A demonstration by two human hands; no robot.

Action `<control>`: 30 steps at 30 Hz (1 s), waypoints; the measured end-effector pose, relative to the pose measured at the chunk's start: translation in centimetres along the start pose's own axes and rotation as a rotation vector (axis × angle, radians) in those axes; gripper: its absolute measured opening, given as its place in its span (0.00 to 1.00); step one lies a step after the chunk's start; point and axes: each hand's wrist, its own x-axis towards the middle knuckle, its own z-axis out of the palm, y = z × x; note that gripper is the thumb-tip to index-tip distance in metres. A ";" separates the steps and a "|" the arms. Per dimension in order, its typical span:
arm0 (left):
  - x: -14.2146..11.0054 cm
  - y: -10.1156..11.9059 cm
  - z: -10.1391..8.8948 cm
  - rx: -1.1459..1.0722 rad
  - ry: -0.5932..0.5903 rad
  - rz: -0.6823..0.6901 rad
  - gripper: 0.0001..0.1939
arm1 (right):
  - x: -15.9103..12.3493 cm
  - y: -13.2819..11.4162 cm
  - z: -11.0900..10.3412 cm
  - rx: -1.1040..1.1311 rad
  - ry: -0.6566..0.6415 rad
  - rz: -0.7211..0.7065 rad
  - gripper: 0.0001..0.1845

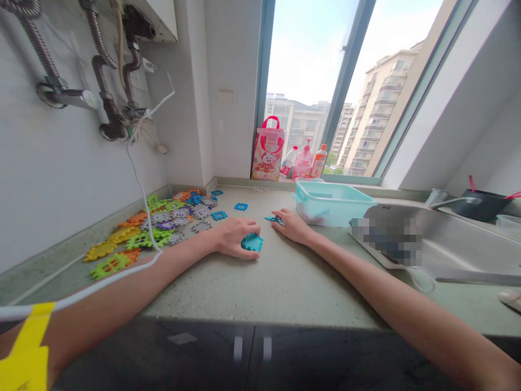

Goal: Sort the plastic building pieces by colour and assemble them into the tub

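My left hand (234, 237) rests on the countertop, fingers and thumb curled round a teal interlocking plastic tile (252, 243), possibly more than one stacked. To its right, my right hand (291, 225) pinches a blue interlocking tile (275, 220) at the counter surface; the fingers partly cover it. Two loose blue tiles lie beyond my left hand, one nearer the pile (219, 215) and one farther right (241, 206). A spread of mixed tiles (157, 237) in green, yellow, orange, grey, purple and blue lies left of my left hand, some overlapping.
A turquoise plastic bin (337, 206) stands behind my right hand, beside the steel sink (459, 247). A white cable (140, 179) hangs across my left forearm. On the windowsill are a pink bag (267, 155) and several bottles (303, 162). Pipes (101, 81) line the left wall.
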 end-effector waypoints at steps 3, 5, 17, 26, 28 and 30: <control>0.0 0.2 -0.1 0.032 -0.014 -0.005 0.24 | -0.1 -0.6 0.1 0.039 0.017 -0.070 0.17; -0.1 0.4 -0.1 0.052 -0.011 -0.010 0.22 | -0.1 -0.8 0.1 0.054 0.005 -0.099 0.13; -0.3 1.1 -0.5 0.162 -0.014 -0.081 0.20 | -1.3 0.1 -10.7 -0.076 0.733 -0.324 0.15; -0.1 1.4 -0.6 0.156 -0.041 -0.108 0.19 | -3.4 6.7 -17.8 -0.128 1.419 0.053 0.22; -0.1 1.4 -0.6 0.156 -0.042 -0.113 0.19 | -3.3 7.1 -17.7 -0.138 1.447 0.083 0.24; -0.1 1.3 -0.6 0.152 -0.041 -0.115 0.19 | -3.0 7.2 -17.3 -0.127 1.377 0.137 0.27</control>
